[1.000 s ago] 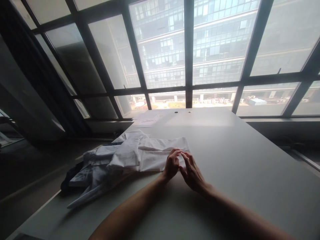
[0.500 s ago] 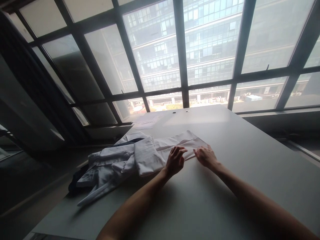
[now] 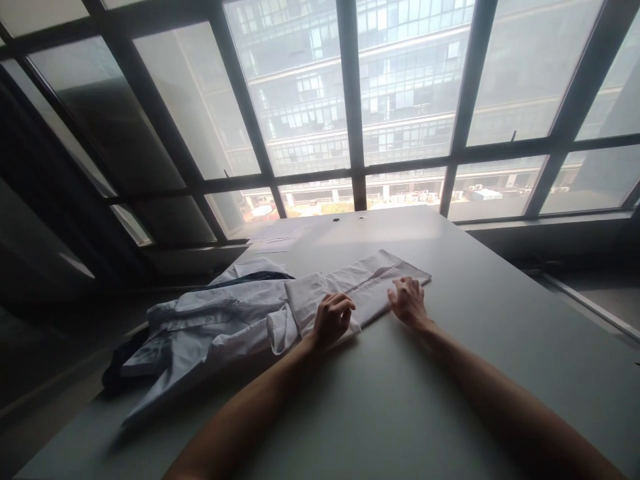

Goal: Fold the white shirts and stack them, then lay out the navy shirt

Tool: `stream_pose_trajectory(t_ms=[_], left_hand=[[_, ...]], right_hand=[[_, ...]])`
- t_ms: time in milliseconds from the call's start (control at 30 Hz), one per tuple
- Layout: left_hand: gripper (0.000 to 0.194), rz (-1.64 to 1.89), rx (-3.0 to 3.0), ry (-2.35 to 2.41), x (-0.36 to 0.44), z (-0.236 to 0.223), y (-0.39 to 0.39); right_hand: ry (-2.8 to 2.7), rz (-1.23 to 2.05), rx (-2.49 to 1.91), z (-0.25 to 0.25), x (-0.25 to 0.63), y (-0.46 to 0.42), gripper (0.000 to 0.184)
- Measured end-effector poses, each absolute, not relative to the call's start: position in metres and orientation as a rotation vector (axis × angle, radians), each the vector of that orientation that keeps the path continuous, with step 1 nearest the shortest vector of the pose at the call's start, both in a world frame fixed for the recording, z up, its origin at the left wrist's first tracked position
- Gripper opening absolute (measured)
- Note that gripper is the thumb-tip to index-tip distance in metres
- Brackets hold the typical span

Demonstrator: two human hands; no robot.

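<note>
A white garment (image 3: pixel 373 283), its kind unclear, lies on the table in a long folded strip running away to the right. My left hand (image 3: pixel 334 317) rests over the near part of the strip, fingers loosely bent and apart, with no cloth visibly gripped. Near the right end, my right hand (image 3: pixel 407 301) touches the strip's near edge, its fingers spread and curved. Left of my hands, the strip adjoins a rumpled white shirt (image 3: pixel 215 310); whether they are one piece I cannot tell. Dark cloth (image 3: pixel 123 363) shows underneath the pile.
The white table (image 3: pixel 475 347) reaches toward a large dark-framed window (image 3: pixel 356 100). Thin paper sheets (image 3: pixel 273 237) lie at its far left edge. Two small round spots, one a dark hole (image 3: pixel 336 220), mark the far end. A dark curtain (image 3: pixel 60 200) hangs at the left.
My right hand has drawn back from the strip's right corner, which now shows beyond it. My left hand has shifted left along the cloth. The strip lies flatter, and the view has turned slightly right.
</note>
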State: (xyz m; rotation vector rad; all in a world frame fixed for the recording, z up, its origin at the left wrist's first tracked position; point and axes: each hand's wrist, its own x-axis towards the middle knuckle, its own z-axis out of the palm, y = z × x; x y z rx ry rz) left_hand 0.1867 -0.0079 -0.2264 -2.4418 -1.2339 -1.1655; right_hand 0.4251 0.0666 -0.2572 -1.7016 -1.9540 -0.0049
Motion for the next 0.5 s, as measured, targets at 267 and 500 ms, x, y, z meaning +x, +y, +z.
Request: stream_pose_trajectory(t_ms=[267, 500], left_hand=[[0.029, -1.109, -2.593, -1.551, 0.197, -0.234, -0.001], [0.028, -1.304, -2.626, -1.472, 0.192, -0.206, -0.002]], right_hand=[[-2.177, 0.071, -1.630, -0.260, 0.405, 0.055, 0.043], [-2.236, 0.267, -1.826, -0.264, 0.450, 0.113, 0.054]])
